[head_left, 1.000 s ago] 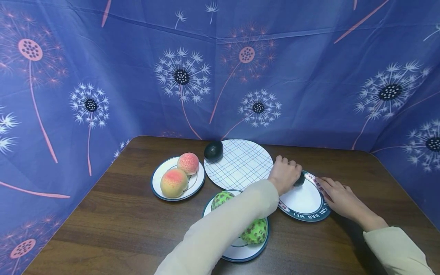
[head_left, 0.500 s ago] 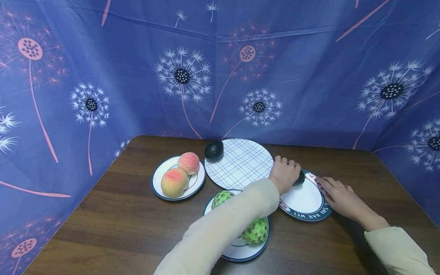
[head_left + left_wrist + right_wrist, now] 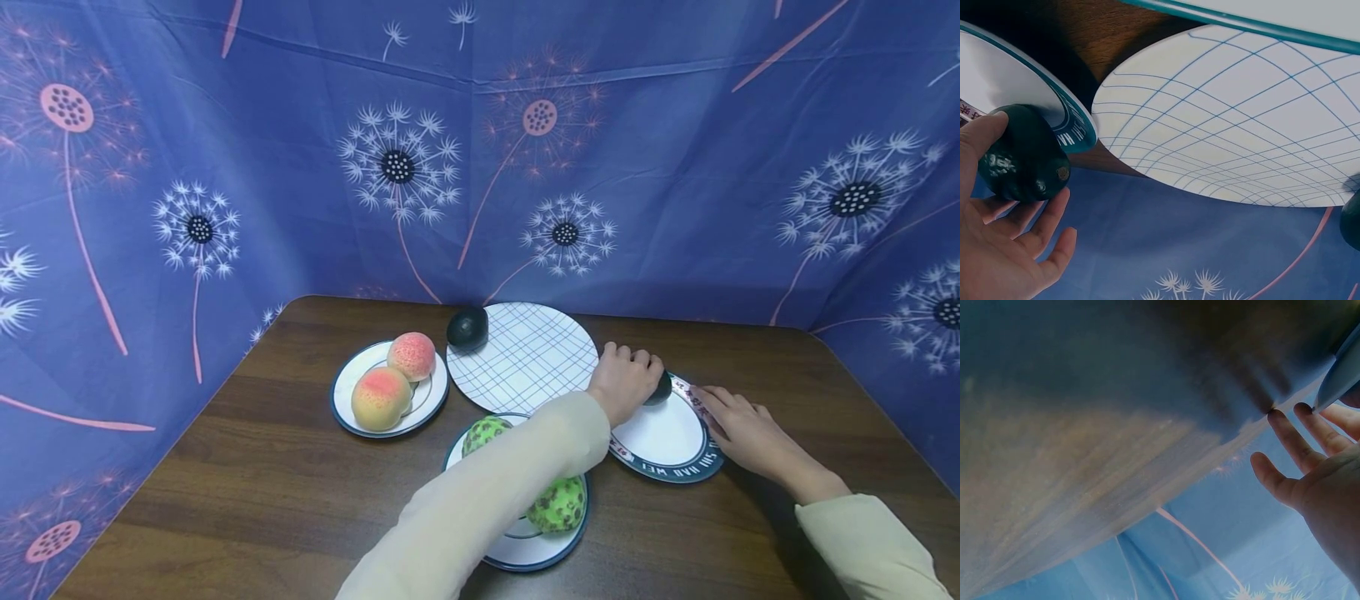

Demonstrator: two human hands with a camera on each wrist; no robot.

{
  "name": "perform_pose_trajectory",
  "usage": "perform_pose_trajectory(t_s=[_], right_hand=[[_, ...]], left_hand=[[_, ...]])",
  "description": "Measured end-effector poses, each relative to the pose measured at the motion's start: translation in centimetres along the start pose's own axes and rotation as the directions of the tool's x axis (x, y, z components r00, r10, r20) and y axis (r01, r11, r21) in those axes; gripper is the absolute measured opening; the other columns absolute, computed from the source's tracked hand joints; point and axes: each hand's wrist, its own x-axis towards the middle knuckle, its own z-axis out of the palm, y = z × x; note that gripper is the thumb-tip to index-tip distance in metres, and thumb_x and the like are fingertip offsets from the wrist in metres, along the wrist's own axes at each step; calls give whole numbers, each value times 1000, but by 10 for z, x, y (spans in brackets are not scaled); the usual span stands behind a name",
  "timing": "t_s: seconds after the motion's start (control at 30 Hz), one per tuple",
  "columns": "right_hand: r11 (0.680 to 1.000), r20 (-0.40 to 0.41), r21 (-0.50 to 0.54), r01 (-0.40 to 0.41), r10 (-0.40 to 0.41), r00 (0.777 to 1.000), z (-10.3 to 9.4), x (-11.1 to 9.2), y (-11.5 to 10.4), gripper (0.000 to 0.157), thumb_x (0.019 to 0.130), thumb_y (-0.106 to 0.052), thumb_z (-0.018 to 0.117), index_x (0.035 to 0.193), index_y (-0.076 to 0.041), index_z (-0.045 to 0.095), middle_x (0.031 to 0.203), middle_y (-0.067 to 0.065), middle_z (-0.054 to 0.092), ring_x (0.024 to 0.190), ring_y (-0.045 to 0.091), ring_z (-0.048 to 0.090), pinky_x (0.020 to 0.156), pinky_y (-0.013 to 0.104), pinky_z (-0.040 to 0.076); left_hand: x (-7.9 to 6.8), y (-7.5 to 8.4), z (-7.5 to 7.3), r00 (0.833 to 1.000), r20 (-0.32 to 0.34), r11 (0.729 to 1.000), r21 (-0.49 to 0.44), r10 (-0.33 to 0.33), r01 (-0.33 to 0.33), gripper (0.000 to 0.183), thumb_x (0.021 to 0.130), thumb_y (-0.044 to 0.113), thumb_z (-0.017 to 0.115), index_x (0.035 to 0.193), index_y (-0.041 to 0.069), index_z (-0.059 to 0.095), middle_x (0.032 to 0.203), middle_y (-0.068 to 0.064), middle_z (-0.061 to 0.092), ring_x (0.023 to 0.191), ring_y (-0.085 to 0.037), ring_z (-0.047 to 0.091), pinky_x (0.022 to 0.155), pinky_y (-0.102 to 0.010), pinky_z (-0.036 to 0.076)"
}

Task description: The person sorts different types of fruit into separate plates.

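Observation:
My left hand holds a dark green avocado above the plate with a dark green lettered rim. In the left wrist view the thumb lies on one side of the avocado and the fingers curve along the other. From the right, my right hand touches that plate's rim with thumb and fingertips. Its fingers look fairly straight and spread in the right wrist view, where little of the plate's edge shows. Another avocado rests at the left edge of a round white plate with blue grid lines.
Two peaches sit on a blue-rimmed white plate at the left. Below my left sleeve, green fruits with dark spots lie on another blue-rimmed plate, partly hidden by the arm. A blue dandelion-print cloth hangs behind the wooden table.
My left hand has shifted slightly to the right with the avocado over the lettered plate. The right hand and the other fruit have hardly moved.

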Motion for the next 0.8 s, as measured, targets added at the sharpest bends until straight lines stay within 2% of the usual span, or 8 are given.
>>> perform_pose_trajectory(t_s=[0.37, 0.8], right_hand=[[1000, 4, 7, -6, 5, 1000, 2, 0, 1, 54, 83, -10, 59, 131, 4, 40, 125, 29, 44, 111, 49, 43, 83, 69, 34], [1000, 0, -8, 5, -5, 1000, 2, 1, 1, 53, 84, -12, 59, 131, 4, 40, 125, 28, 44, 111, 49, 43, 83, 69, 34]], left_hand=[[-1, -3, -2, 1000, 23, 1000, 0, 11, -11, 53, 94, 37, 43, 142, 26, 25, 136, 6, 43, 117, -13, 48, 102, -32, 35], [-6, -6, -9, 999, 36, 1000, 21, -11, 10, 54, 92, 42, 45, 141, 28, 26, 134, 7, 45, 115, -12, 48, 100, -31, 35]])
